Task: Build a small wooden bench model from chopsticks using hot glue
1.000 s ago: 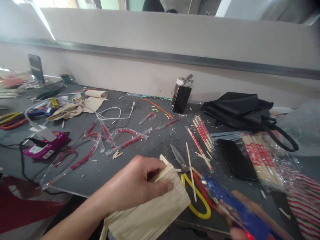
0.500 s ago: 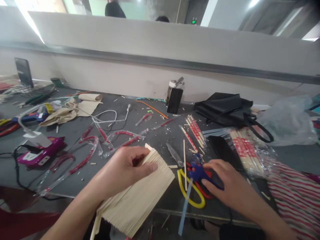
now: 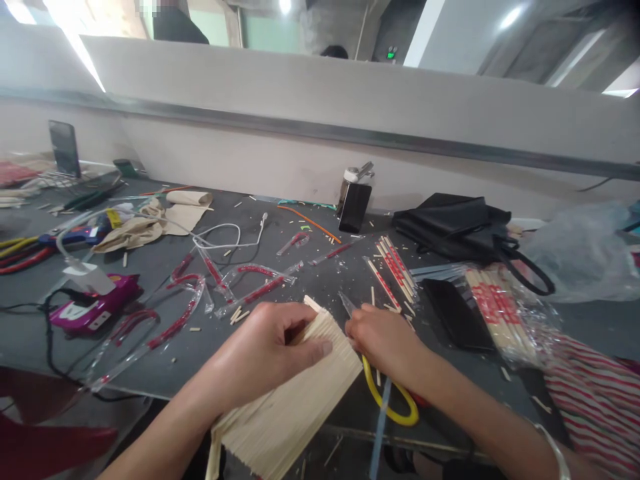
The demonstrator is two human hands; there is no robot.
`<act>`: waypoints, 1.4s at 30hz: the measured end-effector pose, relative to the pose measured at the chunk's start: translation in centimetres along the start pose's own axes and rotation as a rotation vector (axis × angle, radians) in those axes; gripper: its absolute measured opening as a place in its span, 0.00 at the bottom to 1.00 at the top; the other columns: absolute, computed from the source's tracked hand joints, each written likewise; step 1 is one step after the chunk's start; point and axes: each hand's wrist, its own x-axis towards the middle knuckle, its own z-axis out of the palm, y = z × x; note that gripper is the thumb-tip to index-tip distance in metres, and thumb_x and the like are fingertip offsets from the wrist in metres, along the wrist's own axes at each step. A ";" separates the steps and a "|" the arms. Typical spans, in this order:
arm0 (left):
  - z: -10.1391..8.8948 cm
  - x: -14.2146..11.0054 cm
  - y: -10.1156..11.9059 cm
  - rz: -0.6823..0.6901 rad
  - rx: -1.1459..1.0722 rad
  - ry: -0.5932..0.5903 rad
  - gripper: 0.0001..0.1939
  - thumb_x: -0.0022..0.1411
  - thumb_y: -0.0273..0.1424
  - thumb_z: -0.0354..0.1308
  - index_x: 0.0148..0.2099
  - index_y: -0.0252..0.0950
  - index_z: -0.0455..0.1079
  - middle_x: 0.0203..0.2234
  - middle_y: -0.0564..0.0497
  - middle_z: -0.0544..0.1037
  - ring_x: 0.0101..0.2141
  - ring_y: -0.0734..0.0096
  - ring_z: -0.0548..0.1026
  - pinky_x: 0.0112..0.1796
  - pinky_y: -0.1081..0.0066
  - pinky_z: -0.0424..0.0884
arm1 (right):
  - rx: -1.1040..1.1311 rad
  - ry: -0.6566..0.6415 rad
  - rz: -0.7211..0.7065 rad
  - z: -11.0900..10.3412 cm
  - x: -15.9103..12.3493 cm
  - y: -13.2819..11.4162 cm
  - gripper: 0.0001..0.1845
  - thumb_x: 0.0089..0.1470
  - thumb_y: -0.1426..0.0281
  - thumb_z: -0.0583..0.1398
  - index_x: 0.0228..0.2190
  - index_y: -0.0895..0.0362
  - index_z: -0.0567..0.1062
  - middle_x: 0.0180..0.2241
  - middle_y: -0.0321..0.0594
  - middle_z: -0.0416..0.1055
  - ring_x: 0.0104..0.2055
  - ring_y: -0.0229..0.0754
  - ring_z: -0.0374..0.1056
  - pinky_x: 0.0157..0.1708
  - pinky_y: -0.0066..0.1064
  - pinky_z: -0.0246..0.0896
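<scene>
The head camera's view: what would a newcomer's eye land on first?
Probably the pale panel of thin sticks held in the left hand, low in the middle. Next might come the bright yellow scissor handle, just below the right hand in the picture. The purple power strip stands out on the desk's left side.

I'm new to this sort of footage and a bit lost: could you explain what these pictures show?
There is no machine: the two bare hands belong to a person wearing a camera on their head. All the pictures come from that camera, looking forward and down. The left hand grips a panel of thin pale sticks. The right hand is beside the panel's edge; whether it holds anything is hidden. On the grey table lie a black phone, a purple power strip and red-marked sticks.
</scene>
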 end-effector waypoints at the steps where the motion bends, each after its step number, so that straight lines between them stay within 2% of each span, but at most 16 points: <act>1: 0.0 0.0 0.0 0.003 -0.010 -0.002 0.16 0.60 0.34 0.55 0.24 0.36 0.55 0.20 0.59 0.52 0.23 0.79 0.53 0.23 0.74 0.48 | 0.013 0.003 -0.005 0.1 0.3 0.2 0.05 0.51 0.76 0.62 0.26 0.58 0.78 0.30 0.43 0.76 0.38 0.49 0.71 0.32 0.34 0.63; 4: -0.1 -0.1 0.0 0.006 -0.047 -0.009 0.15 0.61 0.35 0.55 0.25 0.36 0.57 0.21 0.59 0.52 0.23 0.79 0.53 0.23 0.74 0.48 | 0.049 0.036 0.027 0.0 0.3 0.9 0.05 0.51 0.75 0.61 0.25 0.57 0.77 0.28 0.41 0.76 0.35 0.46 0.72 0.31 0.31 0.63; 6: -0.1 -0.1 0.0 0.004 -0.074 -0.008 0.15 0.61 0.36 0.55 0.25 0.36 0.58 0.21 0.59 0.52 0.23 0.78 0.53 0.23 0.74 0.48 | 0.136 0.124 0.102 -0.7 -0.5 1.3 0.06 0.53 0.74 0.60 0.26 0.57 0.76 0.28 0.38 0.76 0.32 0.41 0.72 0.30 0.28 0.64; 7: 0.0 -0.2 0.1 0.003 -0.085 -0.008 0.15 0.61 0.36 0.55 0.25 0.36 0.58 0.21 0.59 0.53 0.23 0.78 0.53 0.23 0.74 0.48 | 0.213 0.196 0.153 -1.2 -1.3 1.3 0.06 0.55 0.73 0.58 0.28 0.56 0.76 0.28 0.36 0.76 0.30 0.38 0.72 0.29 0.27 0.64; 10: 0.4 -0.4 0.3 0.002 -0.107 -0.005 0.14 0.61 0.37 0.55 0.27 0.35 0.62 0.21 0.59 0.55 0.23 0.78 0.54 0.23 0.74 0.48 | 0.664 0.582 0.348 -2.7 -4.2 0.2 0.06 0.55 0.66 0.60 0.30 0.54 0.76 0.24 0.32 0.75 0.23 0.35 0.71 0.23 0.23 0.64; 12: 0.8 -0.6 0.6 0.000 -0.109 -0.004 0.13 0.61 0.37 0.55 0.28 0.35 0.65 0.21 0.59 0.56 0.23 0.78 0.55 0.22 0.74 0.49 | 0.770 0.782 0.421 -3.4 -5.9 -1.6 0.05 0.53 0.64 0.62 0.31 0.52 0.76 0.24 0.30 0.76 0.20 0.33 0.70 0.20 0.22 0.64; 14: 1.2 -0.7 0.7 -0.005 -0.106 -0.003 0.13 0.61 0.38 0.55 0.28 0.35 0.65 0.20 0.59 0.56 0.22 0.78 0.54 0.22 0.74 0.49 | 0.780 0.889 0.340 -3.7 -6.7 -3.7 0.03 0.53 0.67 0.62 0.33 0.50 0.76 0.28 0.29 0.78 0.22 0.32 0.71 0.21 0.21 0.64; 16: 1.4 -0.8 0.8 -0.006 -0.096 -0.003 0.13 0.62 0.38 0.55 0.28 0.35 0.66 0.20 0.59 0.55 0.22 0.78 0.53 0.22 0.74 0.48 | 0.742 0.966 0.242 -3.6 -6.8 -5.2 0.05 0.53 0.72 0.61 0.33 0.48 0.74 0.30 0.28 0.78 0.26 0.32 0.72 0.24 0.21 0.65; 19: 1.5 -0.9 1.0 0.001 -0.096 -0.013 0.11 0.62 0.36 0.55 0.30 0.35 0.67 0.20 0.59 0.56 0.22 0.79 0.54 0.21 0.74 0.48 | 0.676 0.992 0.180 -3.3 -6.1 -5.8 0.08 0.54 0.74 0.60 0.34 0.49 0.72 0.31 0.29 0.77 0.28 0.32 0.72 0.27 0.22 0.66; 24: 1.7 -0.9 1.2 0.010 -0.123 -0.033 0.10 0.62 0.33 0.54 0.28 0.36 0.64 0.20 0.60 0.55 0.23 0.79 0.54 0.21 0.75 0.48 | 0.577 0.980 0.136 -2.8 -5.4 -5.2 0.08 0.54 0.75 0.58 0.34 0.49 0.70 0.30 0.28 0.77 0.25 0.32 0.71 0.27 0.23 0.67; 29: 1.9 -1.0 1.3 0.024 -0.133 -0.027 0.11 0.62 0.33 0.54 0.27 0.35 0.62 0.20 0.60 0.55 0.23 0.79 0.53 0.22 0.75 0.49 | 0.514 0.961 0.136 -2.5 -5.5 -5.2 0.07 0.56 0.74 0.58 0.34 0.48 0.69 0.30 0.30 0.77 0.26 0.35 0.72 0.27 0.27 0.69; 42: 2.0 -0.9 1.3 0.010 -0.140 -0.041 0.10 0.61 0.33 0.54 0.29 0.35 0.65 0.21 0.59 0.58 0.23 0.79 0.55 0.22 0.75 0.49 | 0.532 0.955 0.124 -2.2 -5.7 -5.3 0.07 0.56 0.75 0.58 0.35 0.50 0.70 0.31 0.32 0.77 0.29 0.37 0.73 0.29 0.28 0.69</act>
